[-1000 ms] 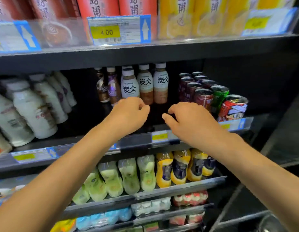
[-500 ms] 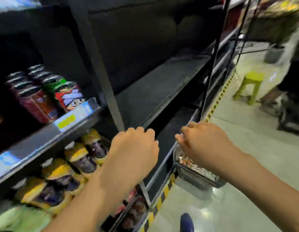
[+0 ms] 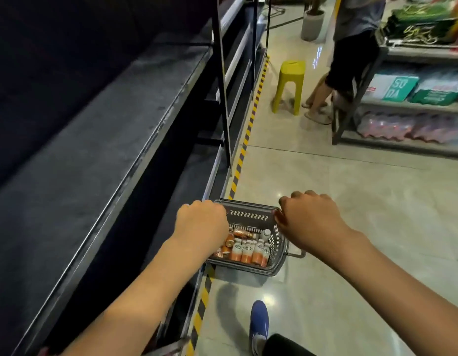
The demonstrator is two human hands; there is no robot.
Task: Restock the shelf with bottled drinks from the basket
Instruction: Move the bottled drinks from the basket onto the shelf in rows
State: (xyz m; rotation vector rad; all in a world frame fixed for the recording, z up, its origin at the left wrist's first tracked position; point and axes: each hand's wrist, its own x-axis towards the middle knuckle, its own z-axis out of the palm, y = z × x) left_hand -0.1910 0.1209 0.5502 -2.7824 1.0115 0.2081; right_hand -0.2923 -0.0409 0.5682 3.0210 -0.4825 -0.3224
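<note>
Both hands reach forward side by side but apart in the lower middle of the frame, the left hand [image 3: 201,223] and the right hand [image 3: 310,219] showing their backs. The fingers are curled under and hidden, so I cannot tell whether either grips anything. Near the bottom edge a blue shoe [image 3: 258,319] stands on the pale floor [image 3: 364,227]. Beyond the hands, the dark basket [image 3: 248,216] sits on the floor against the foot of the shelf [image 3: 94,150], which fills the left of the frame with bare dark boards. Bottled drinks [image 3: 248,250] with white caps and orange bases are packed inside the basket, some upright, some lying. Yellow and black tape [image 3: 238,163] runs along the shelf's base toward the top. Farther off, upper centre, is a yellow stool [image 3: 290,86], and beside it a person [image 3: 351,55] at a goods rack [image 3: 415,106].
</note>
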